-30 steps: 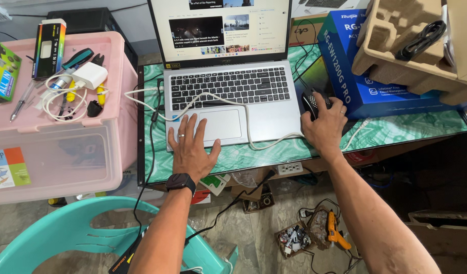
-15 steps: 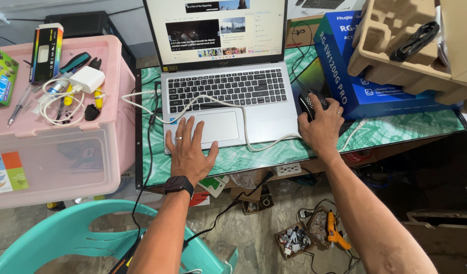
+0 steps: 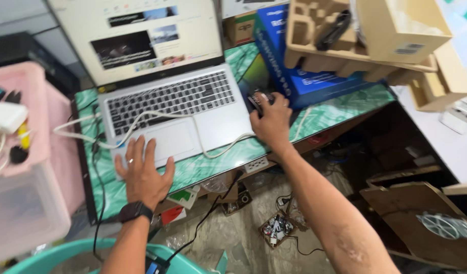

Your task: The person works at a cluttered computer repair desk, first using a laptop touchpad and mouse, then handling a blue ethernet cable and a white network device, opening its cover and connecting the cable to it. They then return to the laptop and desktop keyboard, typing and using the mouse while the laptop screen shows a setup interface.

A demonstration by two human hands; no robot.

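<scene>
while the right hand (image 3: 272, 117) is cupped over the dark mouse (image 3: 259, 99), the mouse is held loosely under palm and fingers, just beside the laptop's (image 3: 172, 101) right edge on the green patterned worktop (image 3: 335, 114). the grip there is closed lightly around the mouse's body; it is judged light, rigid plastic, smooth-shelled, so it is best taken by its sides rather than the top buttons. the left hand (image 3: 142, 172) is laid flat, fingers spread, holding nothing, at the laptop's front edge beside the touchpad (image 3: 167, 139). a smartwatch (image 3: 134, 210) is worn on that wrist. a white cable (image 3: 157, 115) is draped across the keyboard and palm rest and could snag if the laptop is shifted; the laptop itself is likely the heavier, more fragile item, its open screen hinge being the weak point. the worktop looks hard and slick, probably glass-topped, though blur makes that uncertain. a blue box (image 3: 299, 76) with moulded cardboard trays (image 3: 345, 40) stacked on it crowds the mouse's far side. a pink bin (image 3: 35, 152) stands left; clutter and cables lie on the floor below.
</scene>
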